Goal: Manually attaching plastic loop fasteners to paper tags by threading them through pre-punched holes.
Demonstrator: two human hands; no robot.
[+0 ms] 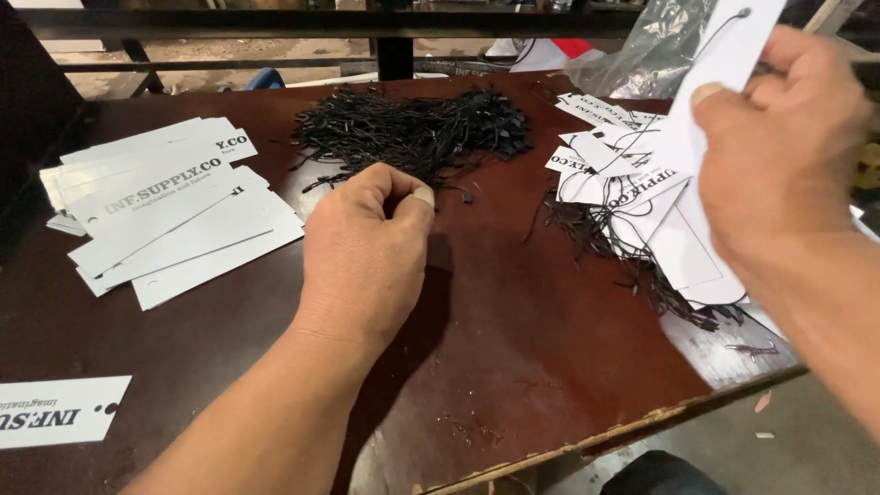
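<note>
My left hand (367,247) rests on the dark brown table (513,339), fingers curled together at the near edge of a heap of black string loops (412,133); whether a string is pinched in them is hidden. My right hand (779,147) is raised at the right and grips a white paper tag (724,64) with a black string through its hole. Under that hand lies a pile of white tags with strings attached (632,197).
A fanned stack of white printed tags (165,215) lies at the left, and a single tag (55,412) sits at the near left edge. A clear plastic bag (660,41) is at the back right. The table's chipped front edge (587,445) runs diagonally.
</note>
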